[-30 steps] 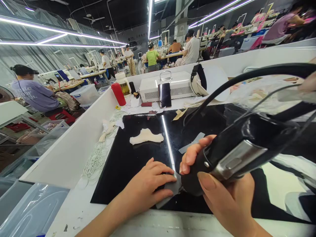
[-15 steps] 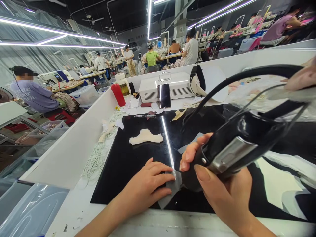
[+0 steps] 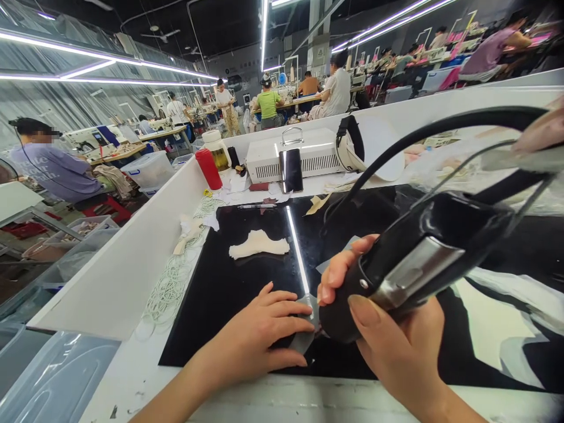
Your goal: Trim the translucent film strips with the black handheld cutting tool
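My left hand point(image 3: 259, 329) lies with its fingers spread on a small, thin grey translucent piece point(image 3: 304, 341), against a glossy black board point(image 3: 198, 317). In my right hand point(image 3: 396, 346) is a black corded handheld tool point(image 3: 409, 264) with a silver metal plate on its side. The tool's rounded black end is just right of my left fingertips, by the edge of the grey piece; its working tip is hidden. A cream fabric stack point(image 3: 259, 244) rests further back on the board.
A thick black cable point(image 3: 432, 132) arcs over the right side. Behind the board stand a white vented box point(image 3: 264, 161), a phone point(image 3: 291, 170) and a red bottle point(image 3: 208, 168). Tangled pale cord point(image 3: 165, 294) lies at left, cream pieces point(image 3: 489, 329) at right. Several people work beyond.
The grey piece has shifted under my left hand, its near corner moving up and right. My left thumb has slid slightly toward me. The tool stays in my right hand, nearly in place.
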The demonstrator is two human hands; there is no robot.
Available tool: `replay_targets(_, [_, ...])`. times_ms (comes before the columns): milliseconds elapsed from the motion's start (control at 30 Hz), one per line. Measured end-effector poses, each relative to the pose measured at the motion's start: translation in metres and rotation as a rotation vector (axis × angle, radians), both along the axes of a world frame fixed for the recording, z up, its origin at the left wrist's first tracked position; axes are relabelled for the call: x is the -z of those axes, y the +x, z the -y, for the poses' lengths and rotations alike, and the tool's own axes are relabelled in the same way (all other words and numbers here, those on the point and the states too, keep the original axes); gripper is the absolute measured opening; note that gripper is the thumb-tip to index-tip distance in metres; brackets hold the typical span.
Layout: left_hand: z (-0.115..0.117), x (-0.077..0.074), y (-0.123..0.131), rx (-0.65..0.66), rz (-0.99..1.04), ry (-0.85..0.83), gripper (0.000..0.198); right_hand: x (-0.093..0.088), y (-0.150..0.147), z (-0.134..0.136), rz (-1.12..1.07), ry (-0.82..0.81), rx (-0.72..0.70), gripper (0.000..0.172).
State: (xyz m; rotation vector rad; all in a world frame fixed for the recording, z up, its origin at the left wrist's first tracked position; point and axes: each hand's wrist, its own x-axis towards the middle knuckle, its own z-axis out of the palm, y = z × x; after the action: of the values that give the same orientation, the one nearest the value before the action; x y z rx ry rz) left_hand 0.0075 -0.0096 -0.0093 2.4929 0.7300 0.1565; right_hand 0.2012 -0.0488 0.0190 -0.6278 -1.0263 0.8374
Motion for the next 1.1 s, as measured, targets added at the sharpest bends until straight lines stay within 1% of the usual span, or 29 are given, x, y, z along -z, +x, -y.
replay_targets(133, [0.001, 0.0, 0.002, -0.011, 0.009, 0.004, 0.047, 0.001, -0.001, 0.0, 0.026, 0.008, 0.008, 0.035])
replay_targets(367, [-0.001, 0.0, 0.003, 0.0, 0.017, 0.001, 0.052, -0.001, -0.003, 0.002, 0.064, 0.001, 0.059, 0.028])
replay_targets(500, [-0.002, 0.002, 0.003, -0.004, 0.017, -0.004, 0.057, -0.006, -0.007, 0.003, 0.025, 0.008, 0.039, 0.032])
replay_targets(667, [-0.004, 0.007, 0.002, -0.008, 0.036, 0.014, 0.05, -0.013, -0.009, 0.004, 0.075, 0.043, 0.053, 0.026])
replay_targets(833, [-0.005, 0.009, 0.003, 0.004, 0.039, 0.025, 0.055, -0.012, -0.008, 0.006, 0.131, 0.029, 0.043, 0.018])
replay_targets(1000, [-0.007, 0.009, 0.003, 0.01, 0.027, 0.044, 0.051, -0.014, -0.013, 0.007, 0.059, 0.031, 0.01, 0.027])
replay_targets(1100, [-0.006, 0.011, 0.002, 0.017, 0.015, 0.063, 0.048, -0.016, -0.016, 0.008, 0.099, 0.075, -0.013, 0.022])
